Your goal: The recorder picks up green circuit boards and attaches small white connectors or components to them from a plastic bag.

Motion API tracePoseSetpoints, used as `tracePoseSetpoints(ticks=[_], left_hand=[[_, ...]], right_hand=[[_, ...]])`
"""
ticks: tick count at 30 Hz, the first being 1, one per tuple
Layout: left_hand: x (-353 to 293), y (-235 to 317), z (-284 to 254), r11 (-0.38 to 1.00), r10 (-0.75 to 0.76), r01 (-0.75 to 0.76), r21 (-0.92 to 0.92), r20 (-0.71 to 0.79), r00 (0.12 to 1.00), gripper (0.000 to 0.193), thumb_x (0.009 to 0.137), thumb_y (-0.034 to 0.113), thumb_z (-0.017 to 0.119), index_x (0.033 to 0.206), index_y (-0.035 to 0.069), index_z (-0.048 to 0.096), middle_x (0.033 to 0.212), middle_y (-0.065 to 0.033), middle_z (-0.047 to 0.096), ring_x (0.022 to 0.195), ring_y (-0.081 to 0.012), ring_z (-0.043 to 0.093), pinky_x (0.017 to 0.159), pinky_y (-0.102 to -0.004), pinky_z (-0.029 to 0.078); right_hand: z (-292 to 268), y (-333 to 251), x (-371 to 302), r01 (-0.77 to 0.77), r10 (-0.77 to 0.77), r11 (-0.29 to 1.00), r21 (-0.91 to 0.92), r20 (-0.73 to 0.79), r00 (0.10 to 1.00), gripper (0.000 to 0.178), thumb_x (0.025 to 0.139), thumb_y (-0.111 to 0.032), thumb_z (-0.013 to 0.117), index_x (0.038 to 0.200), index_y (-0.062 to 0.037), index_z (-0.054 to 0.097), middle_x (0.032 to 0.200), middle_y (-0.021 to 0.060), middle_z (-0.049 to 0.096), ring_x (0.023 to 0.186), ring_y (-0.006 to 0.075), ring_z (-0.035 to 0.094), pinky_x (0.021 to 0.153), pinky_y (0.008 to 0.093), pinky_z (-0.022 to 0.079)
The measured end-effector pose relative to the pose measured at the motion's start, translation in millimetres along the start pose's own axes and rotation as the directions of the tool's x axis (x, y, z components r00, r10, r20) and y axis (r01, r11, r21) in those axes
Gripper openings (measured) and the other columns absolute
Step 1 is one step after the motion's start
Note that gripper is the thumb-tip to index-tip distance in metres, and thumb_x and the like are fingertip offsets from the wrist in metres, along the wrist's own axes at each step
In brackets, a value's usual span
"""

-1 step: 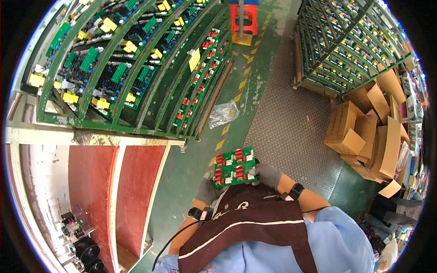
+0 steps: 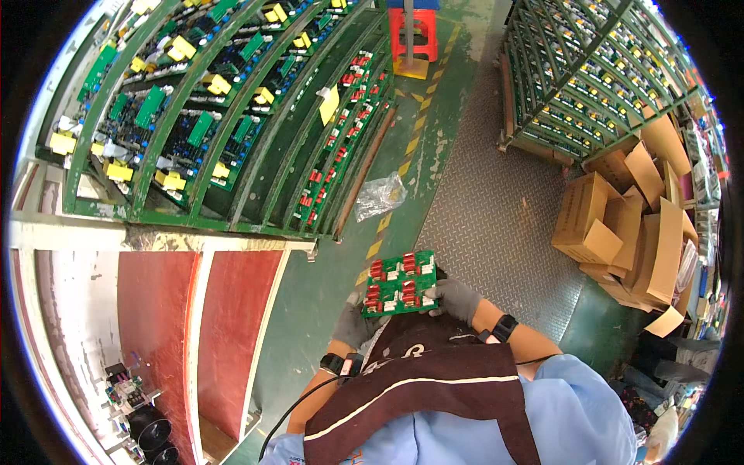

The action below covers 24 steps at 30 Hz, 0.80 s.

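Observation:
A green circuit board with red and white parts is held in front of my apron, its populated face turned up. My left hand, in a grey glove, grips the board's left edge near its lower corner. On the opposite edge, my gloved right hand closes on the board with the thumb over its rim. The fingers beneath the board are hidden. Both wrists carry dark bands.
A green rack filled with circuit boards stands at the left, above red panels. Another loaded rack is at the far right, near open cardboard boxes. A clear plastic bag lies on the floor; a red stool stands farther off.
The circuit board has shifted very slightly to the right in my hands. Both hands keep their hold on it.

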<state>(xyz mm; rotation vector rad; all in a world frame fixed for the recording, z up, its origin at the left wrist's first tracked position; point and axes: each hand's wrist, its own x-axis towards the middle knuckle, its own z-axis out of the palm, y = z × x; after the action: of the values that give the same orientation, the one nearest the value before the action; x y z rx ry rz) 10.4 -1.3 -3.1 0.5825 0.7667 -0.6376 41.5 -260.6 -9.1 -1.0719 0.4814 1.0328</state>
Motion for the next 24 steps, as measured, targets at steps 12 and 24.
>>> tracePoseSetpoints(ticks=[12, 24], left_hand=[[107.1, -11.1, 85.9, 0.984, 0.014, -0.01, -0.177, 0.024, 1.0, 0.053, 0.088, 0.026, 0.056, 0.13, 0.002, 0.036, 0.128, -0.0221, 0.042, 0.123, -0.0365, 0.038, 0.102, -0.0492, 0.035], [331.1, 34.6, 166.6, 0.981, 0.104, -0.136, -0.138, -0.214, 0.971, 0.037, 0.087, 0.028, 0.06, 0.114, 0.008, 0.045, 0.12, -0.0198, 0.051, 0.109, -0.0368, 0.052, 0.092, -0.046, 0.045]], right_hand=[[-114.4, -117.4, 41.6, 0.092, -0.088, 0.994, 0.065, -0.061, 0.994, 0.028, 0.085, -0.013, 0.058, 0.111, -0.0028, 0.055, 0.097, 0.0053, 0.063, 0.075, 0.0155, 0.062, 0.063, 0.0303, 0.052], [-213.3, -257.7, 280.1, 0.132, -0.131, 0.991, 0.001, -0.111, 0.985, 0.041, 0.084, -0.008, 0.052, 0.124, -0.0029, 0.045, 0.109, 0.0071, 0.058, 0.092, 0.0177, 0.056, 0.082, 0.0288, 0.044]])
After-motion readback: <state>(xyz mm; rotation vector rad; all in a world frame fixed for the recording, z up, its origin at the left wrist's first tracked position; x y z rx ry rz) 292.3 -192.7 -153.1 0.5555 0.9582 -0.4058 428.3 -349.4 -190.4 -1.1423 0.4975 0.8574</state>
